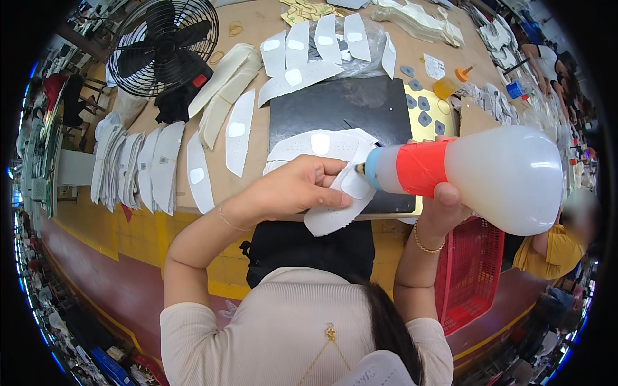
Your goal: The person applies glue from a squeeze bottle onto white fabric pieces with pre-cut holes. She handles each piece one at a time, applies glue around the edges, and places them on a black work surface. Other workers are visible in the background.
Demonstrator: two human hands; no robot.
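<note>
My left hand (301,186) pinches a white perforated shoe-upper piece (327,220) between thumb and fingers, over the near edge of a black board (341,106). A smooth white patch sits on the piece. My right hand (444,207) is wrapped round a large translucent squeeze bottle (508,177) with red tape and a pale blue collar. The bottle lies tipped on its side, its dark nozzle (362,168) at the piece's edge, beside the patch. Whether the tip touches cannot be seen clearly. Another patched white piece (290,149) lies on the board just behind my left hand.
Several patched white pieces (299,78) lie along the board's far edge. Stacked pieces (168,167) line the table's left front. A black fan (164,48) stands far left. Dark grey pads (425,119) and an orange bottle (450,83) sit right. A red basket (470,270) is below.
</note>
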